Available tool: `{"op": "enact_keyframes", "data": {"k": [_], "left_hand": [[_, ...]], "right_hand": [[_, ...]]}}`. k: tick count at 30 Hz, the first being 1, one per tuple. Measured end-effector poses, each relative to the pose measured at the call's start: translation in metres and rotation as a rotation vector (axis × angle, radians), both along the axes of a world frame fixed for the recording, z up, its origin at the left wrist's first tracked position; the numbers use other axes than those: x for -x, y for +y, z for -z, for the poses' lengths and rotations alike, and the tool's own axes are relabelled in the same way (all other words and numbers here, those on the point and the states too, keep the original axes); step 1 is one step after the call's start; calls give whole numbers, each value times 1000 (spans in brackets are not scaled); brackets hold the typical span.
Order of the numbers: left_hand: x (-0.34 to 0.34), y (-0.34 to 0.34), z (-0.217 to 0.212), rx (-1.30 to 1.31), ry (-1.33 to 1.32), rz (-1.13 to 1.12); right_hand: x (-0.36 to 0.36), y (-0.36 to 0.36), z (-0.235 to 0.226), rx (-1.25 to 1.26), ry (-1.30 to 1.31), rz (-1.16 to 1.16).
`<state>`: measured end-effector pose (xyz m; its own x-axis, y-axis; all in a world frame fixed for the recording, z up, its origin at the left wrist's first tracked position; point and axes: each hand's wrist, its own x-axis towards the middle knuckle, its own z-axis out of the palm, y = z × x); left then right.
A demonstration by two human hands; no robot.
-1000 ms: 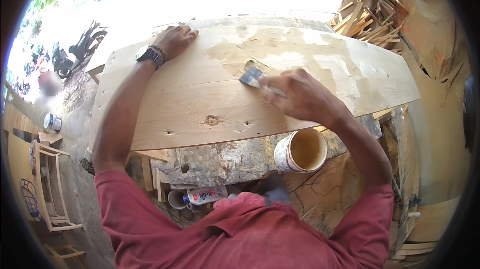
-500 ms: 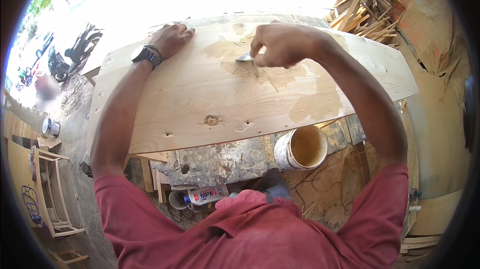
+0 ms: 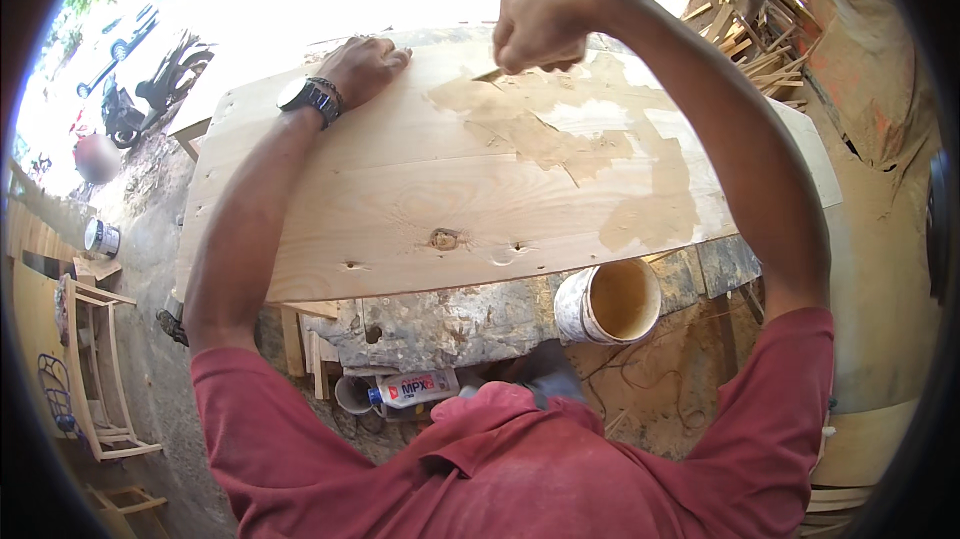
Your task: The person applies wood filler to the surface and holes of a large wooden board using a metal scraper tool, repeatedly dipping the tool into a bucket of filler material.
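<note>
A broad pale wooden board (image 3: 380,174) lies across the bench in front of me, with knots and smeared patches of tan filler on its far middle and right. My right hand (image 3: 542,27) is closed around a putty knife (image 3: 488,75), its blade at the far part of the filler; the handle is hidden in my fingers. At the board's far left edge, my left hand (image 3: 365,67) grips with bent fingers, a watch on its wrist. A white bucket (image 3: 570,304) with tan residue inside stands on the bench by the board's near edge.
A paint-spattered bench (image 3: 440,324) supports the board. Below it sit a grey-white bottle (image 3: 415,388) and a small cup (image 3: 352,395). Scrap wood (image 3: 745,24) is piled at far right. Left are a wooden frame (image 3: 105,379), a tin (image 3: 101,236) and a parked motorbike (image 3: 125,119).
My right hand has moved farther away over the board with the putty knife, toward its far edge. My left hand keeps its place at the edge. The view has shifted slightly.
</note>
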<state>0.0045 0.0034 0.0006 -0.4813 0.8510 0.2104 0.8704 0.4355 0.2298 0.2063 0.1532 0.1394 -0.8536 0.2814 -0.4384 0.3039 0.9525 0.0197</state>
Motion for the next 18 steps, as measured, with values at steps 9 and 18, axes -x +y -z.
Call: {"op": "enact_keyframes", "data": {"k": [9,18], "left_hand": [[6,-6,10,-30,4,-16],[-2,-8,-1,55,-21,-75]], "right_hand": [[-24,-3,7,-13,-200,-19],[-89,-32,-15,15,-437,-58]]}}
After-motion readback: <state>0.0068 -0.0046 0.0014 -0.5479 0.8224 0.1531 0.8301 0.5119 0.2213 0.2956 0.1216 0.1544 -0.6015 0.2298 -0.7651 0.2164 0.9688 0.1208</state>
